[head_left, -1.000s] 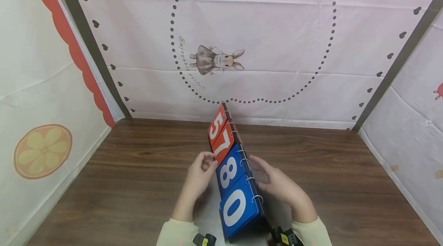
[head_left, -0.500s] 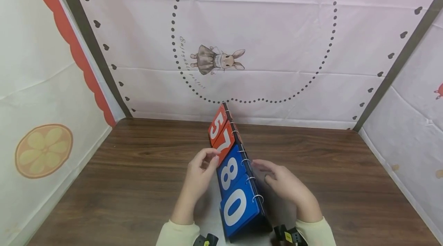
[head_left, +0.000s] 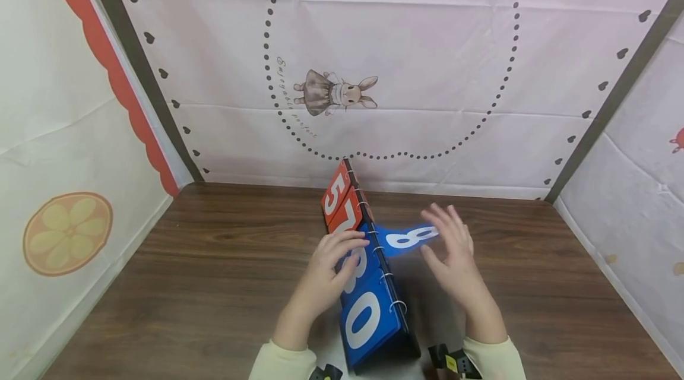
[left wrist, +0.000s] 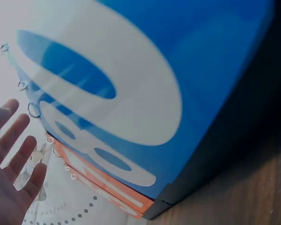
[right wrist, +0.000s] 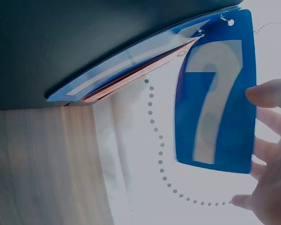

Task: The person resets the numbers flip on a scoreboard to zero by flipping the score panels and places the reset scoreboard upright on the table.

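Flip scoreboard (head_left: 369, 282) at lower centre of frame — tent-shaped, likely so cards (head_left: 363, 320) on rings (head_left: 398, 302) swing over ridge (head_left: 393, 290). Left hand (head_left: 325, 270) near ridge, fingers loose, holding nothing. Right hand (head_left: 456, 252), right of centre, spread wide around raised blue card (head_left: 398, 242) — presumably guiding it, no pinch seen.

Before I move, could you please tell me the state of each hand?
Left hand: open, holding nothing.
Right hand: open, spread at the edge of a blue rectangular card numbered 7; contact unclear.
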`<action>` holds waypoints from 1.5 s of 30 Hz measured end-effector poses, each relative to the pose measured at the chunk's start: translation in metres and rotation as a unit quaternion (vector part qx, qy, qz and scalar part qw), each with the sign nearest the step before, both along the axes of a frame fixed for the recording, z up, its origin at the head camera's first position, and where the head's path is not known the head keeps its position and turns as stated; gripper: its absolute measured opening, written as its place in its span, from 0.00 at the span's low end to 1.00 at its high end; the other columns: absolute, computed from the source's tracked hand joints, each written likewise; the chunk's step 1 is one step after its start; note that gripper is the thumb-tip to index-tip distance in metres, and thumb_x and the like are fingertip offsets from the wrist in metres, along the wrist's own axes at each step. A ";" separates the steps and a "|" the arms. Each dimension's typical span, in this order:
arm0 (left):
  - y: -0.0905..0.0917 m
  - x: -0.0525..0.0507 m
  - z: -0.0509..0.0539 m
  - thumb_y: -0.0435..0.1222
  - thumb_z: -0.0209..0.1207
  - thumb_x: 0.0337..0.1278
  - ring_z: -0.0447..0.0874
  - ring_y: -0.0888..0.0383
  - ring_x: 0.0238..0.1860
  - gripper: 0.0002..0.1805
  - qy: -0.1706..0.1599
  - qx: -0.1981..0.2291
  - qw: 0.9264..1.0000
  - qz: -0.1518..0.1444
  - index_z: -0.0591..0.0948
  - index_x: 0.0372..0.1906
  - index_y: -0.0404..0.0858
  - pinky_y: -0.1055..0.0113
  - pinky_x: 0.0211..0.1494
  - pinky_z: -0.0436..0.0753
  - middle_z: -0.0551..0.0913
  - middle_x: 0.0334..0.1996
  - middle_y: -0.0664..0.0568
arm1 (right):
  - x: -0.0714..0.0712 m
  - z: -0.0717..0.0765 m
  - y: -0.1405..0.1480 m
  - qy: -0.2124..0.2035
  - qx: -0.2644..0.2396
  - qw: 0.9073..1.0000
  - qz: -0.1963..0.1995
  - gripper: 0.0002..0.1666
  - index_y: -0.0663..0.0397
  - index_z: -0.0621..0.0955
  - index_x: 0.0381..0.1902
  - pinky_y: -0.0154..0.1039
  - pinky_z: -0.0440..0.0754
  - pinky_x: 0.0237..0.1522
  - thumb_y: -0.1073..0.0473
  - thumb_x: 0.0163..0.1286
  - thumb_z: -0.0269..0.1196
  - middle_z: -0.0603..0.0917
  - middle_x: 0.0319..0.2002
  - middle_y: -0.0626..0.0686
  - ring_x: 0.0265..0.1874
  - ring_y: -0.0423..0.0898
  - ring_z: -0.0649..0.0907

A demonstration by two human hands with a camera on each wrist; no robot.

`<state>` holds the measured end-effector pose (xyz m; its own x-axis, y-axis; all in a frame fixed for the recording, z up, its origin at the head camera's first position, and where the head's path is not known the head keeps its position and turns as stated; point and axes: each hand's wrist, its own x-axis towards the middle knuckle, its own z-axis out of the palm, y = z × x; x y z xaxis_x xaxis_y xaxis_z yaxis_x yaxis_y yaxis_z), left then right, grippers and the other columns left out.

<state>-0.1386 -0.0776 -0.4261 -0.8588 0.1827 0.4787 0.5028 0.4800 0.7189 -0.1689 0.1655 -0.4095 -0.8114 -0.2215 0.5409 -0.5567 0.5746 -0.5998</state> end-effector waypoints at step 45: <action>0.004 0.002 0.000 0.31 0.54 0.58 0.51 0.57 0.64 0.22 -0.005 -0.087 0.996 0.008 0.77 0.55 0.56 0.47 0.57 0.70 0.61 0.64 0.60 | 0.022 0.010 -0.031 -0.134 -0.149 0.962 0.184 0.18 0.59 0.73 0.56 0.61 0.66 0.56 0.62 0.74 0.43 0.76 0.56 0.56 0.57 0.47 0.73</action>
<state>-0.1368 -0.0738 -0.4259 -0.8669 0.2480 0.4324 0.4871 0.6058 0.6291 -0.1469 0.1343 -0.3995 -0.8264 -0.3886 0.4075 -0.4925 0.1482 -0.8576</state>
